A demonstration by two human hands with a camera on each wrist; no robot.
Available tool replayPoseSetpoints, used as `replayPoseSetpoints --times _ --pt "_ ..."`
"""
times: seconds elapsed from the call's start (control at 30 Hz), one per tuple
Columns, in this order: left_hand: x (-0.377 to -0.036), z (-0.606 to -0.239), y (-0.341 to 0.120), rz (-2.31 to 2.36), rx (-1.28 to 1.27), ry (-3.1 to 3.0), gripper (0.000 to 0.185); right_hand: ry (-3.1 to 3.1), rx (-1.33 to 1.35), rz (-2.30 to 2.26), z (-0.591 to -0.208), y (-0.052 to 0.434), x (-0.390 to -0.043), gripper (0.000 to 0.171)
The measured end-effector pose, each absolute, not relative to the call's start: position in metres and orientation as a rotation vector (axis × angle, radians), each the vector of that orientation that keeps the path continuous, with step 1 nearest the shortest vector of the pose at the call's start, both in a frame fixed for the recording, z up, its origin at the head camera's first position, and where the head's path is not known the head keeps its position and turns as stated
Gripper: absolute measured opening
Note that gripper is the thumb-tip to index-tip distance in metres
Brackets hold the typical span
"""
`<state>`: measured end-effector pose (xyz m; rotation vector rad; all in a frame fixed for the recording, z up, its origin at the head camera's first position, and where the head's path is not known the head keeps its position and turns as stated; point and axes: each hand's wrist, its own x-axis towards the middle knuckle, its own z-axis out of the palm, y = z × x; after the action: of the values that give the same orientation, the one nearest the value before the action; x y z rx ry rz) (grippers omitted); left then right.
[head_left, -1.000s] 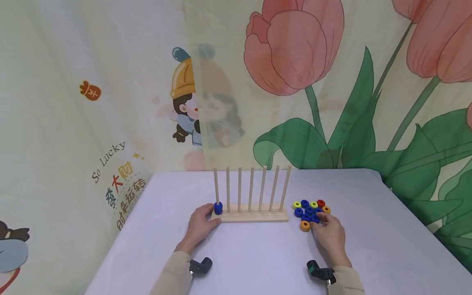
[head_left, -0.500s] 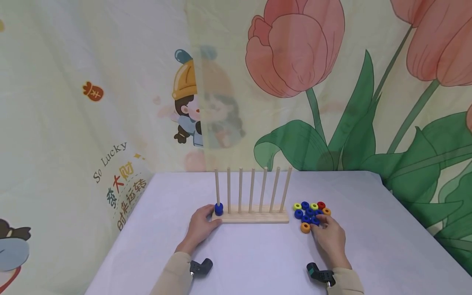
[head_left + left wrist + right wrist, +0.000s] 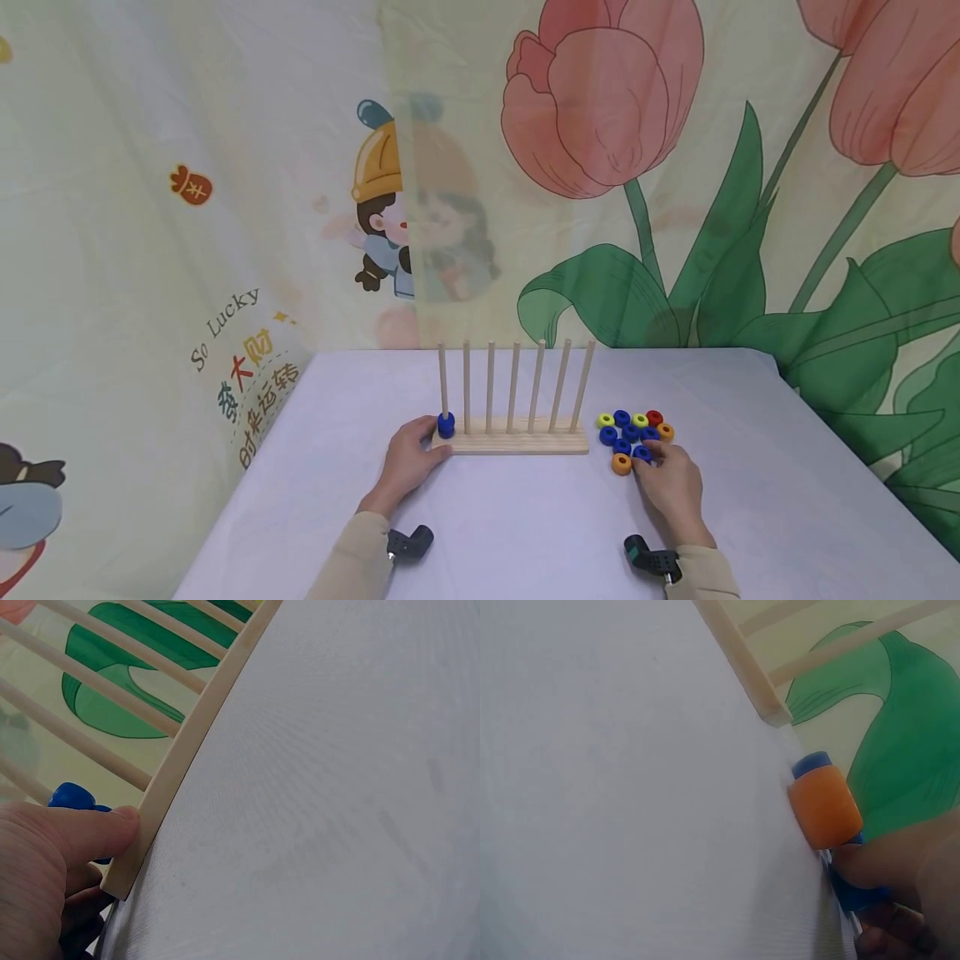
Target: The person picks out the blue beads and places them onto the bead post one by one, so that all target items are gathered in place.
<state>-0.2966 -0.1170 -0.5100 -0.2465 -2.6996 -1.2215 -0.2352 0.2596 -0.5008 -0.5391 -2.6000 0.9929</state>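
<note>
A wooden peg rack (image 3: 510,446) with several upright pegs stands on the table. Blue beads (image 3: 446,425) are stacked on its leftmost peg. My left hand (image 3: 408,457) grips the rack's left end; in the left wrist view the thumb (image 3: 105,831) lies on the base's front face. To the right of the rack is a cluster of loose ring beads, blue, yellow, orange and red. At its near right side my right hand (image 3: 671,482) pinches a blue bead (image 3: 853,891), partly hidden by thumb and fingers. An orange bead (image 3: 621,464) lies just left of the fingertips.
Within the cluster are yellow beads (image 3: 606,421), a red bead (image 3: 655,417) and a second orange bead (image 3: 665,432). A white cloth (image 3: 525,533) covers the table. Behind its far edge hangs a printed curtain (image 3: 465,317) with tulips.
</note>
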Motion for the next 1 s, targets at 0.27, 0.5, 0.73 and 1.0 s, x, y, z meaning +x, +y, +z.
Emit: replayPoseSetpoints --times 0.27,0.5,0.73,1.0 --pt "-0.296 -0.510 -0.117 -1.225 -0.243 -2.702 0.053 -2.519 -0.595 1.071 -0.498 0.262 -0.235 0.041" --pt "-0.296 -0.509 -0.118 -1.227 -0.262 -2.683 0.053 -2.404 -0.536 1.060 -0.497 0.259 -0.235 0.041" --pt "-0.296 -0.509 -0.117 -1.236 -0.283 -2.663 0.052 -2.405 -0.454 1.067 -0.489 0.245 -0.233 0.045" --pt "-0.297 -0.509 -0.119 -1.230 -0.274 -2.669 0.052 -2.449 -0.310 1.153 -0.487 0.220 -0.236 0.044"
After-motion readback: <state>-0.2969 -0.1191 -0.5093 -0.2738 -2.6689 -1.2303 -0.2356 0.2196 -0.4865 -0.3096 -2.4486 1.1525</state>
